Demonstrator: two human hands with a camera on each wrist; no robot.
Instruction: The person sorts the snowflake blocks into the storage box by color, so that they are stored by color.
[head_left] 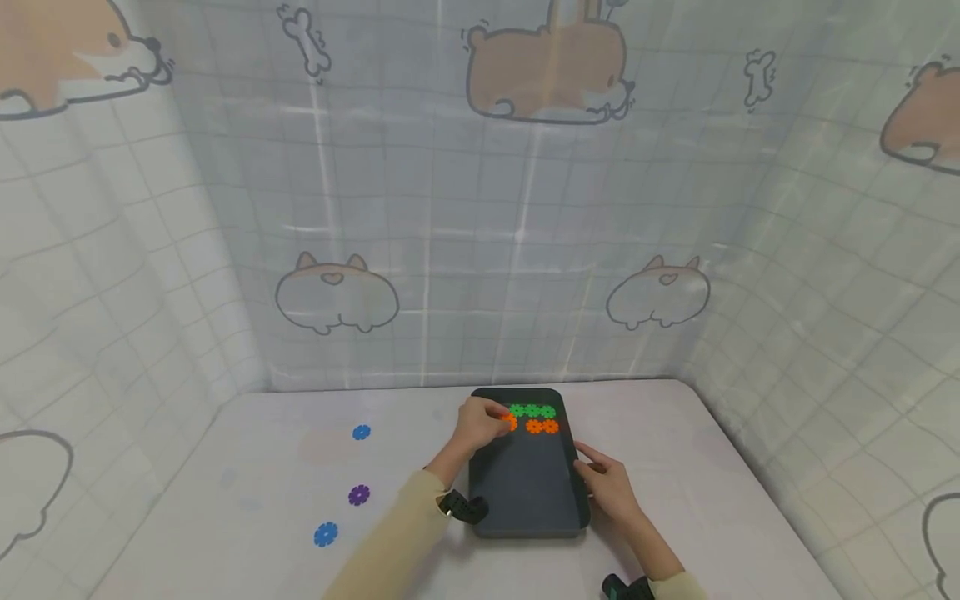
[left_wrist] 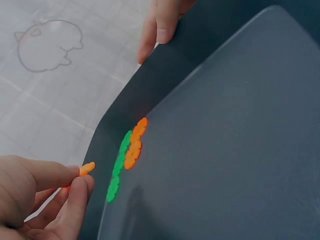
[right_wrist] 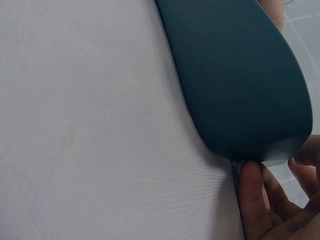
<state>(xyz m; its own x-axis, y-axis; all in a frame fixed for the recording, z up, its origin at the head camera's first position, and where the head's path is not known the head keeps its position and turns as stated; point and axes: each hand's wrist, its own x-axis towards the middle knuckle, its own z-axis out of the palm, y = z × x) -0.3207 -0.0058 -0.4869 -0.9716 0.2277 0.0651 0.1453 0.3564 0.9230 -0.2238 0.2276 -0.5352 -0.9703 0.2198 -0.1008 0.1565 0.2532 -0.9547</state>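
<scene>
Between thumb and fingertips my left hand [head_left: 480, 423] pinches an orange notched flower-shaped disc [left_wrist: 86, 168], held over the far left of the dark grey tray [head_left: 525, 487]. A row of three green discs [head_left: 532, 412] lies along the tray's far end. Just nearer to me are two orange discs [head_left: 542, 427] side by side on the tray floor. My right hand [head_left: 609, 487] holds the tray's right side, its fingertips at the rim and outer wall. From the right wrist, the fingers [right_wrist: 252, 192] show against the tray's outer wall.
Left of the tray, a blue disc [head_left: 362, 432], a purple disc [head_left: 359, 495] and another blue disc [head_left: 326, 534] lie apart on the white tabletop [head_left: 247, 500]. A patterned curtain [head_left: 480, 217] hangs behind the table and along both sides.
</scene>
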